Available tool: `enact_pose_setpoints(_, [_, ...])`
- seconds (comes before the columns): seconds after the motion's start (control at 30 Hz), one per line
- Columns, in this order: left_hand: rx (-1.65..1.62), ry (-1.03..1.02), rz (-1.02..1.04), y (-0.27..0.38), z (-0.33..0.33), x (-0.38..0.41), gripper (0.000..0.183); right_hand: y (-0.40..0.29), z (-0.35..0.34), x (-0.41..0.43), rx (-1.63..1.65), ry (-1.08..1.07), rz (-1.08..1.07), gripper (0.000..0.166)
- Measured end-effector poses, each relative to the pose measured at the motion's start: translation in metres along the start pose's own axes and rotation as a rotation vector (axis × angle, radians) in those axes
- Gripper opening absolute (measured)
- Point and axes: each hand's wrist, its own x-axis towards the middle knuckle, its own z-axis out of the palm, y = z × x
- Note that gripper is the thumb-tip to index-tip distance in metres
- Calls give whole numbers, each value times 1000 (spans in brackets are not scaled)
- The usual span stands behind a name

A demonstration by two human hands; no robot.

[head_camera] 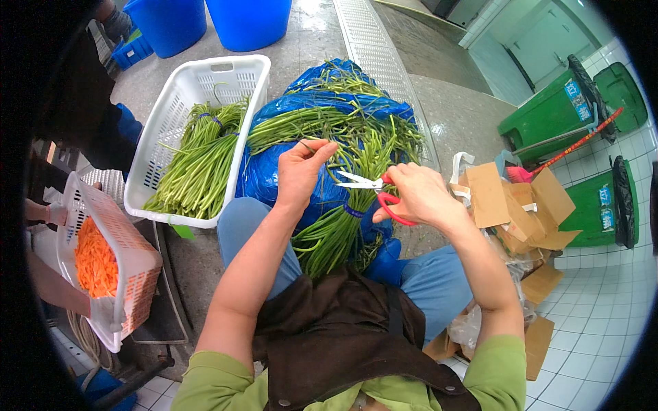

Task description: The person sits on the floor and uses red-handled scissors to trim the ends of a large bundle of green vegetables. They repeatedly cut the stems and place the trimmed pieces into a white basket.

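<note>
A bundle of long green stems, apparently garlic scapes (321,241), stands between my knees with a purple band (352,210) round it. My right hand (419,198) holds scissors (395,206) by their red handles. The blades are spread and point left, over the upper part of the bundle. Just left of the blades, my left hand (300,172) pinches a thin dark strand between thumb and fingers; its far end is hard to make out. Behind the bundle, loose stems (308,123) lie across a blue plastic bag (275,164).
A white crate (139,169) with banded bundles stands at left. Beyond it are blue tubs (249,23). At far left, another person's gloved hands (107,311) hold a crate (146,262) of shredded orange vegetable. Cardboard boxes (483,198) and green bins (545,120) stand at right.
</note>
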Motion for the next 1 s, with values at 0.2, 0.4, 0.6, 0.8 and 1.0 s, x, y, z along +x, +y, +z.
enact_pose_setpoints(0.2, [86,-8,14,16,-14,-3,12,7,-2,10,-32,-119,71,58])
enact_pose_setpoints(0.4, [1396,-321,207,22,-59,3,62,33,-7,-21,134,27,314,58])
enact_pose_setpoints(0.6, [124,-185,-458,-28,-2,45,33,37,-3,-16,351,61,441,51])
enact_pose_setpoints(0.8, [99,-262,-183,1,47,28,26,55,-24,-2,398,-23,444,74])
enact_pose_setpoints(1.0, [193,-300,-33,-4,53,25,26,52,-44,23,291,-47,401,73])
